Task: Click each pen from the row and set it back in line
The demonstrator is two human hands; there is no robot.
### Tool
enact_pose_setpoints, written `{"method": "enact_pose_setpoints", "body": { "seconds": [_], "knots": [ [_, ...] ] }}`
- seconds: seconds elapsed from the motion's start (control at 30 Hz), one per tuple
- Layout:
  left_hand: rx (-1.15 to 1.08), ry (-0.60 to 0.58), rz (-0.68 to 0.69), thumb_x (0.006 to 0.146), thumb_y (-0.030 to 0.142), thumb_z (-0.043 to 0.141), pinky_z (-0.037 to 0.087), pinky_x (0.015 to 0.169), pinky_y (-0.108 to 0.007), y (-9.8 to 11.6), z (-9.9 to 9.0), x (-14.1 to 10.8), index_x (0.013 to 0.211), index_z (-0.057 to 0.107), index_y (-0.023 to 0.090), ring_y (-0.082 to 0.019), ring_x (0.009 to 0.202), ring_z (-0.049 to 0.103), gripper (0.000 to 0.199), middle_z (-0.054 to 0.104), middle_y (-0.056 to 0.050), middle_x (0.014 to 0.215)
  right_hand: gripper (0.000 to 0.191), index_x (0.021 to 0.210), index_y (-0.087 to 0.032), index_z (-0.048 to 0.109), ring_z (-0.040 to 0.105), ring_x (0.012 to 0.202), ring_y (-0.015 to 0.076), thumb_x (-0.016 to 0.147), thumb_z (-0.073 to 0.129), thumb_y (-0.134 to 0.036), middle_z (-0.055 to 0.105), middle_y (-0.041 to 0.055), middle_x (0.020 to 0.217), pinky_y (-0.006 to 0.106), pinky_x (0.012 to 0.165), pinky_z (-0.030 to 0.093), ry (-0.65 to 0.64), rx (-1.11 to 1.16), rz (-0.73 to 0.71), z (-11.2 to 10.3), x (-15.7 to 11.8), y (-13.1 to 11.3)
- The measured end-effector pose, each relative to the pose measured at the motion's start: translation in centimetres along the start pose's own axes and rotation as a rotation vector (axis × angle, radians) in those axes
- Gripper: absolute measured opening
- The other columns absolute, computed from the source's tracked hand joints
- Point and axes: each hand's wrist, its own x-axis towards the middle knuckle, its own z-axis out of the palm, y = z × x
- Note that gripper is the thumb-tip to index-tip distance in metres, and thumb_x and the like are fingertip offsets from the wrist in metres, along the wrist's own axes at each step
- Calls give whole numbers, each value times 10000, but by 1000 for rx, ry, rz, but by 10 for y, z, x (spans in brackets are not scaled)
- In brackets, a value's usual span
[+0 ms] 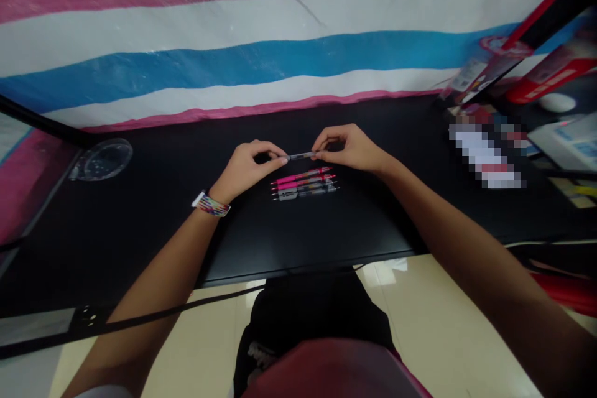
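Note:
A slim clear-and-dark pen (301, 156) is stretched level between my two hands, just beyond a row of other pens. My left hand (249, 165) pinches its left end between thumb and fingers. At its right end, the thumb and fingertips of my right hand (347, 148) are closed on it. Just nearer to me lie several pens side by side on the black desk: pink ones (298, 179) at the back of the row and grey-and-clear ones (303, 190) at the front. A multicoloured woven band circles my left wrist.
The black desk (153, 211) ends at a front edge above my lap. A round clear plastic lid (105, 158) lies at the left. To the right stand a plastic cup (489, 68) and a red bottle (550, 74), near papers and a small white rounded object (557, 102). A striped sheet (280, 62) hangs behind.

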Motion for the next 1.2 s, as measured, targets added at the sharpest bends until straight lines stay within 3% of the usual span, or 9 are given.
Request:
{"method": "enact_pose_setpoints", "body": {
  "seconds": [0.17, 0.27, 0.93, 1.2],
  "knots": [
    [167, -116, 99, 954, 454, 819, 507, 975, -448, 3, 2, 0, 898, 857, 269, -244, 886, 700, 197, 806, -31, 851, 128, 929, -224, 878, 723, 907, 238, 862, 852, -330, 834, 57, 940, 385, 848, 530, -102, -259, -84, -9, 0, 6],
    [196, -157, 119, 963, 456, 804, 490, 989, -453, 3, 2, 1, 911, 865, 282, -241, 870, 681, 192, 799, -27, 847, 129, 917, -232, 879, 703, 926, 245, 862, 863, -348, 829, 59, 942, 388, 853, 506, -151, -298, -97, -13, 1, 8],
    [168, -145, 121, 974, 384, 724, 485, 1031, -476, 1, 2, 2, 917, 864, 300, -268, 934, 722, 174, 854, -32, 907, 122, 886, -247, 896, 689, 883, 232, 827, 790, -234, 829, 39, 899, 370, 839, 502, -206, -350, -91, -15, -4, -1],
    [135, -118, 115, 970, 384, 734, 514, 983, -466, 0, 2, 0, 925, 875, 310, -279, 944, 736, 165, 854, -34, 897, 148, 902, -257, 892, 704, 892, 236, 834, 765, -224, 833, 36, 912, 371, 834, 519, -216, -362, -109, -14, -6, -3]
  ]
}}
